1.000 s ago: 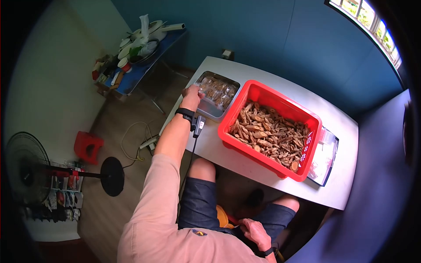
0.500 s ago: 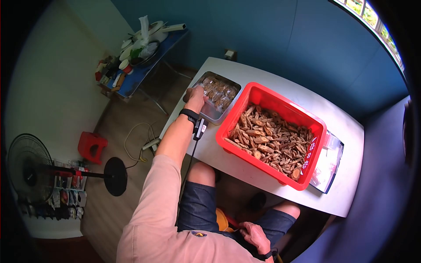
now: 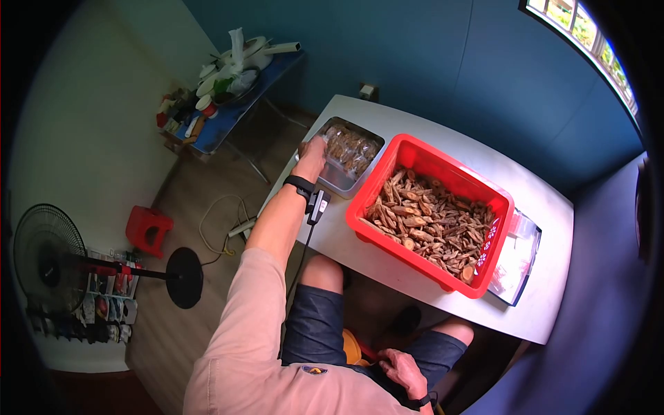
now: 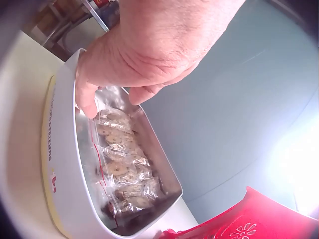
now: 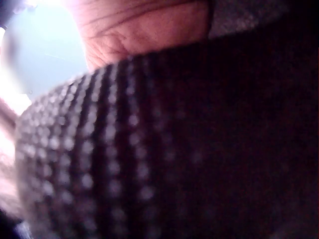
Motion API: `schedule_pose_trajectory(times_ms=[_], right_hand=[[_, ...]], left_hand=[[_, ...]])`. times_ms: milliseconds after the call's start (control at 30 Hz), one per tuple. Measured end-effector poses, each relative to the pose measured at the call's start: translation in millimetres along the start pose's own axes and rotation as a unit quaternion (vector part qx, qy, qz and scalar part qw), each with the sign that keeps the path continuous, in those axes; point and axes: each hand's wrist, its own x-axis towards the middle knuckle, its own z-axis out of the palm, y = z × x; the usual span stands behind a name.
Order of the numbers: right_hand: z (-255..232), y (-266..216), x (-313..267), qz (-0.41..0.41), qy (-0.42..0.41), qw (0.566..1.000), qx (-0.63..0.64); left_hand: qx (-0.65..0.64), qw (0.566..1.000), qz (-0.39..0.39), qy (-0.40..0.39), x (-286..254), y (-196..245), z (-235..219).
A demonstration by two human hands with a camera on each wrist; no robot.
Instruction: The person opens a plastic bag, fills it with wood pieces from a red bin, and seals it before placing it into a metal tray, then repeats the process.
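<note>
Your left hand (image 3: pixel 313 153): angled over the tin's (image 4: pixel 64 134) rim, likely for reaching the bagged slices (image 4: pixel 119 169); grip indeterminable. Your right hand (image 3: pixel 404 371): beside your shorts (image 3: pixel 440 351); grip indeterminable.

Dark capital letters on the outer side of the white, round-cornered metal tin (image 4: pixel 69 149) end in "& FRIENDS"; the word before is too blurred to read. Just beside the tin, a small pale label (image 3: pixel 322 205) on a black, box-shaped device (image 3: pixel 316 209) is too small to read.
</note>
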Motion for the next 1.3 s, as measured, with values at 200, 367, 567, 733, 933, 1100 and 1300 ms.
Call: schedule_pose_trajectory(times_ms=[200,367,567,733,933,1100,1300], right_hand=[[1.2,2.0,-9.8,-0.038,0.017,0.999,-0.001],[-30.9,2.0,-35.6,-0.109,0.15,0.982,0.03],[-117.0,-26.1,-77.9,-0.073,0.352,0.915,0.183],[-191.8,-22.8,-76.8,-0.066,0.455,0.849,0.261],[-246.7,48.3,-30.0,0.016,0.482,0.838,0.255],[-261.6,54.9,-10.0,0.048,0.46,0.847,0.26],[-269.9,56.9,2.4,0.101,0.446,0.861,0.223]], left_hand=[[0.167,0.901,0.374,-0.145,34.9,-44.1,-39.4],[-0.02,0.981,0.163,-0.105,-68.8,-14.5,-49.7],[0.15,0.93,0.292,-0.164,-221.3,-97.6,-118.0],[0.277,0.808,0.486,-0.183,-286.6,-179.5,-141.4],[0.404,0.68,0.583,-0.187,-294.2,-189.8,-133.2],[0.389,0.682,0.587,-0.196,-287.1,-184.2,-125.6],[0.392,0.689,0.577,-0.196,-283.1,-183.9,-123.4]])
